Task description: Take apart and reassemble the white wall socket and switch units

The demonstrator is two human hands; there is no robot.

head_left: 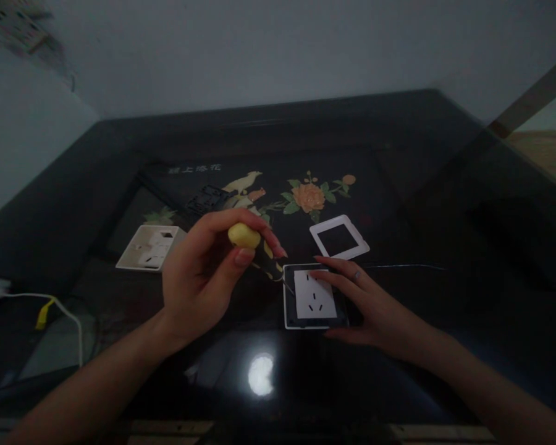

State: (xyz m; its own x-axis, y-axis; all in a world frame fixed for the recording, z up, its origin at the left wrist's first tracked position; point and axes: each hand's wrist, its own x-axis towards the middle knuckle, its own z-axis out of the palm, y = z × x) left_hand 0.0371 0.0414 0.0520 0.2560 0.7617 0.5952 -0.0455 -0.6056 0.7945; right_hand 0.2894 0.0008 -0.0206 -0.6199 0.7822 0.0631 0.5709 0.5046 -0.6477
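My left hand (204, 278) is closed around the yellow handle of a screwdriver (243, 235). Its thin shaft slants down to the right, and the tip meets the left side of a wall socket (315, 296). The socket has a white face with slots, set in a dark frame with a white rim. Over its right side lies my right hand (361, 296), fingers on the face and top edge, thumb at the lower edge, gripping it against the table. Just behind the socket rests a white square cover frame (340, 238).
A white open back box (148, 248) stands left of my left hand. Behind that hand lies a black plastic part (207, 199). A white cable (69, 309) with a yellow tag (44, 314) runs along the left of the glossy black table (282, 383), which has a bird-and-flower picture.
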